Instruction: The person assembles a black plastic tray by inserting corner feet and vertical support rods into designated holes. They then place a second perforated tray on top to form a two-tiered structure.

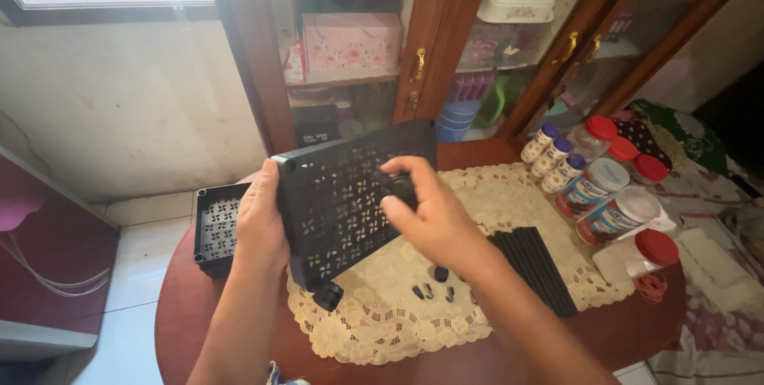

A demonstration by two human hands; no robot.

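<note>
While both forearms reach up from the bottom edge, the scene reads left to right:
Second tray (216,228): black perforated plastic, lying flat at the far left edge of the round wooden table (183,313), nothing visible inside it
Left hand (261,226): fingers wrapped round the left edge of the black perforated shelf panel (350,194), gripping it firmly, thumb on the near face
Shelf panel: held tilted up above the lace mat (382,321), a round foot at its lower corner
Right hand (426,214): fingers curled and pinching a small black round cap (401,186) against the panel's face
Small black pieces (434,285): loose on the mat, below the right wrist
Black rods (535,265): bundled side by side on the mat
Jars (621,210): clear, red or blue lids shut, contents too unclear to tell
</note>
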